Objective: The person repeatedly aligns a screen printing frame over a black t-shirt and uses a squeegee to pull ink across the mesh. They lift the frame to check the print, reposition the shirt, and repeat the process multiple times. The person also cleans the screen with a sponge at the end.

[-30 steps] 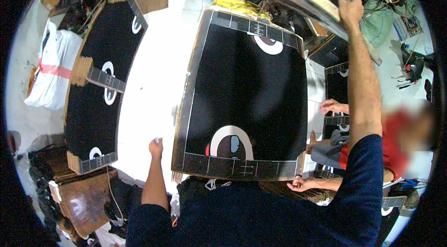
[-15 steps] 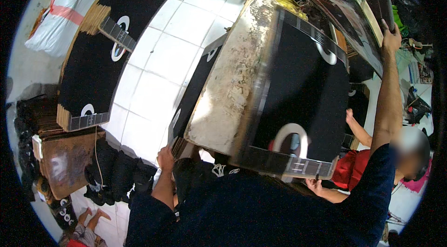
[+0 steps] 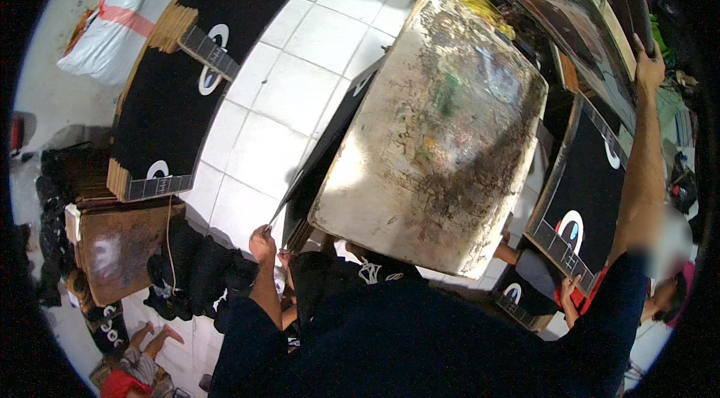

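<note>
A stained, paint-marked work table [image 3: 427, 128] lies bare-topped before me. At its near left corner my left hand [image 3: 262, 244] is closed on the edge of a black printed board [image 3: 330, 143], which slants up along the table's left side. My right arm stretches far to the right, and there my right hand [image 3: 649, 68] has its fingers wrapped round the dark edge of a framed printing screen [image 3: 581, 27]. To the right of the table, a co-worker's hand [image 3: 570, 293] holds another black board [image 3: 581, 188] with white-ringed eye shapes and a grey strip along its edge.
Stacked black boards [image 3: 161, 117] with eye prints stand at the left. Near them are a white wrapped bundle [image 3: 131, 12], a brown board [image 3: 124, 248] and black cloth [image 3: 202, 270]. Another person's legs [image 3: 154, 338] show at lower left. White floor tiles [image 3: 274, 90] run left of the table.
The black board lying over the table has gone to the right with the co-worker, uncovering the tabletop. At my left hand, the other board's edge now stands raised. My right hand stays at the screen.
</note>
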`<state>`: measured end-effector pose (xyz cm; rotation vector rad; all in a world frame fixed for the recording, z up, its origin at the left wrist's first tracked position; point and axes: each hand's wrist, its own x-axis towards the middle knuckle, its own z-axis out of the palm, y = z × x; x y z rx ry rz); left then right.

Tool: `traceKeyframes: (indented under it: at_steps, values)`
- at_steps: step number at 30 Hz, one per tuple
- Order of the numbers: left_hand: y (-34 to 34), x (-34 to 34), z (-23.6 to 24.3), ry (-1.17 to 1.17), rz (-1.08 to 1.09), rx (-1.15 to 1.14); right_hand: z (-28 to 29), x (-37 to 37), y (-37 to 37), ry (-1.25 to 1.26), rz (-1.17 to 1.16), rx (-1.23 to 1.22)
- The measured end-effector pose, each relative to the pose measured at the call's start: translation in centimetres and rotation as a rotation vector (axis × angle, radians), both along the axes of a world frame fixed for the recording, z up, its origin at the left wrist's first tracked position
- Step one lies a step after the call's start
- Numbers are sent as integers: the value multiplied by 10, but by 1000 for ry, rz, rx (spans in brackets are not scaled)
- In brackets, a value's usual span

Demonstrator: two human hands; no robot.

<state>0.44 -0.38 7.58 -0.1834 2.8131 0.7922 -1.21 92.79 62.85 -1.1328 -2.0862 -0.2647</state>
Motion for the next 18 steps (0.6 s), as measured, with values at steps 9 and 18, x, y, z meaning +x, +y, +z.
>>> traceKeyframes:
  at_steps: [9,18]
  values:
    - [209,-160,143,389,-177,731,4,-10,-4,-49,21,-107]
    - [330,-164,366,803,-273,512,-19,-13,-51,-26,64,-29]
